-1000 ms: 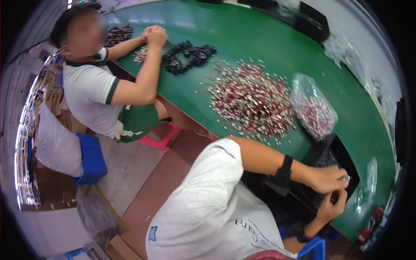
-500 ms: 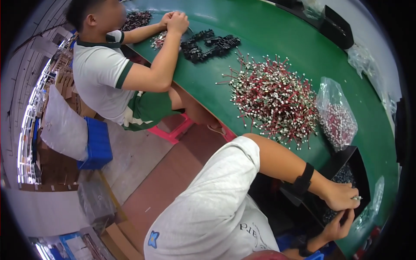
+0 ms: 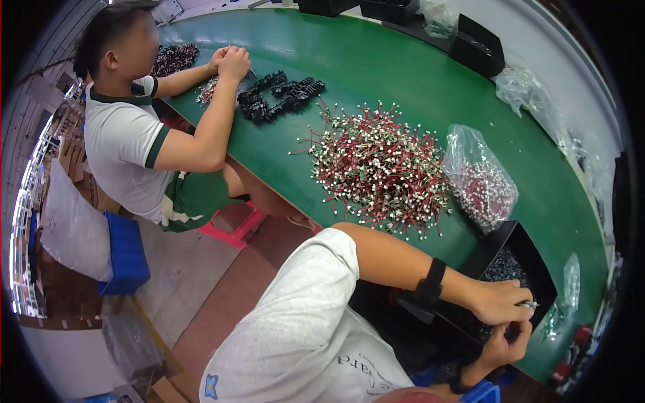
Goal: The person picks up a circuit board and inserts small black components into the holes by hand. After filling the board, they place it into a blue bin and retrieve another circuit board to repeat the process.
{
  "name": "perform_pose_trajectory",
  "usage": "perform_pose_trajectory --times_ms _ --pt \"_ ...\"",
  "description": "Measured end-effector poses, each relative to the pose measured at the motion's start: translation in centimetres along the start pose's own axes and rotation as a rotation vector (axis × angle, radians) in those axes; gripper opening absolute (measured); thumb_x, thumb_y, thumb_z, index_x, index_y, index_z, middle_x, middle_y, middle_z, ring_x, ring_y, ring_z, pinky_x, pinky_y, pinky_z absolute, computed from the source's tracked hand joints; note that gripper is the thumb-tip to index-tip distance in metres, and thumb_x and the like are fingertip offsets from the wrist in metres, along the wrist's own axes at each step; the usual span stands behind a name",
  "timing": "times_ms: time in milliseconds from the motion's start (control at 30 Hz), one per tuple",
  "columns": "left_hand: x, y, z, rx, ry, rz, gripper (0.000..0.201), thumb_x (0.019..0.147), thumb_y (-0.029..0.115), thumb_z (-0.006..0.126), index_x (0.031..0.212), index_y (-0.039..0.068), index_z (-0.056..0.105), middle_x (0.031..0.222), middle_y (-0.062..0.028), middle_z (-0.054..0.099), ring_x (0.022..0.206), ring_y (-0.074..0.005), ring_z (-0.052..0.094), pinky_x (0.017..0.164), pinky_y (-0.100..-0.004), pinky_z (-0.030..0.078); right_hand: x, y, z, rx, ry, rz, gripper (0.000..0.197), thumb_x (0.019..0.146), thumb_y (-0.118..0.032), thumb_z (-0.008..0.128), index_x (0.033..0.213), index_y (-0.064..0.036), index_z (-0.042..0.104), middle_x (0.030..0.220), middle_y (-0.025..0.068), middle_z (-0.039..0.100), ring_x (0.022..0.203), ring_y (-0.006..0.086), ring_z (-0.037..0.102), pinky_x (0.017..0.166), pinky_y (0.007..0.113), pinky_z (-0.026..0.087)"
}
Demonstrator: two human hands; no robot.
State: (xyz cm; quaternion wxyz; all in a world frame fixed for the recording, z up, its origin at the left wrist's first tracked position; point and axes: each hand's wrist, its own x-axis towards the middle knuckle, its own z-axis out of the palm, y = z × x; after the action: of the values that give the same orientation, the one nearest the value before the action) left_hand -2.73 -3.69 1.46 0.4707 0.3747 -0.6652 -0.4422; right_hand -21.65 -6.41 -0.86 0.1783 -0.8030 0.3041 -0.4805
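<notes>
My left hand (image 3: 500,301) is closed in a pinch over a black bin (image 3: 541,272), with a small whitish-green connector (image 3: 529,304) at its fingertips. Just below it, my right hand (image 3: 505,344) has its thumb and fingers curled together, close to the left fingertips. What the right fingers hold, if anything, is too small to make out. Small dark parts (image 3: 505,266) fill the bin beneath my hands. To the left of the bin lies a large pile of red wire leads with white connectors (image 3: 379,168). A clear bag of similar leads (image 3: 482,185) rests beside the pile.
On the green table (image 3: 376,60) lies a loop of black parts (image 3: 275,97). At the left a co-worker (image 3: 127,134) sits with both hands together above the table. Black bins (image 3: 477,46) and clear plastic bags (image 3: 521,87) line the far edge.
The whole view has shifted, so the table and the co-worker appear further left and mostly lower. My hands stay close together over the bin, with the connector still in the left fingers.
</notes>
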Motion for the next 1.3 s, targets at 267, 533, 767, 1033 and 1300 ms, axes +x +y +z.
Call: perform_pose_trajectory --times_ms 267,533,767,1033,1300 --pt "0.3 0.0 -0.4 -0.026 0.035 0.004 0.057 0.104 0.044 0.041 0.126 -0.007 0.051 0.114 -0.0238 0.056 0.108 -0.0348 0.049 0.097 -0.0444 0.041 1.0 -0.6 0.5 -0.004 -0.037 -0.140 0.028 0.095 -0.004 0.068 0.117 0.0111 0.060 0.105 0.0111 0.065 0.093 0.0192 0.061 0.084 0.029 0.050" --pt "0.1 0.5 -0.6 0.023 0.005 0.040 0.051 0.105 0.039 0.039 0.122 -0.007 0.050 0.117 -0.0223 0.055 0.105 -0.0364 0.047 0.092 -0.0468 0.045 0.2 -0.1 -0.6 -0.039 -0.080 -0.114 0.033 0.096 0.005 0.063 0.126 0.0166 0.056 0.123 0.0230 0.064 0.107 0.0268 0.064 0.098 0.036 0.051" --pt "-0.2 0.7 -0.6 -0.030 0.011 -0.039 0.053 0.103 0.044 0.043 0.125 -0.004 0.050 0.109 -0.0259 0.050 0.097 -0.0390 0.054 0.088 -0.0491 0.047 0.3 -0.8 0.4 -0.002 0.032 -0.149 0.028 0.093 0.006 0.066 0.118 0.0169 0.059 0.110 0.0221 0.066 0.097 0.0273 0.066 0.086 0.036 0.055" --pt "-0.9 1.0 -0.4 -0.052 -0.014 -0.055 0.058 0.102 0.046 0.044 0.129 -0.005 0.049 0.106 -0.0275 0.050 0.097 -0.0411 0.055 0.090 -0.0483 0.047 -0.4 -1.0 0.2 -0.023 0.042 -0.163 0.026 0.091 0.007 0.067 0.114 0.0157 0.059 0.102 0.0188 0.066 0.086 0.0230 0.065 0.076 0.032 0.055" --pt "0.1 -0.8 -0.3 0.032 0.097 0.049 0.049 0.100 0.036 0.049 0.125 -0.005 0.054 0.111 -0.0262 0.057 0.104 -0.0396 0.055 0.092 -0.0460 0.047 0.4 -0.8 1.5 0.153 0.041 -0.139 0.033 0.082 0.005 0.075 0.112 0.0107 0.062 0.111 0.0224 0.067 0.097 0.0321 0.068 0.086 0.040 0.056"
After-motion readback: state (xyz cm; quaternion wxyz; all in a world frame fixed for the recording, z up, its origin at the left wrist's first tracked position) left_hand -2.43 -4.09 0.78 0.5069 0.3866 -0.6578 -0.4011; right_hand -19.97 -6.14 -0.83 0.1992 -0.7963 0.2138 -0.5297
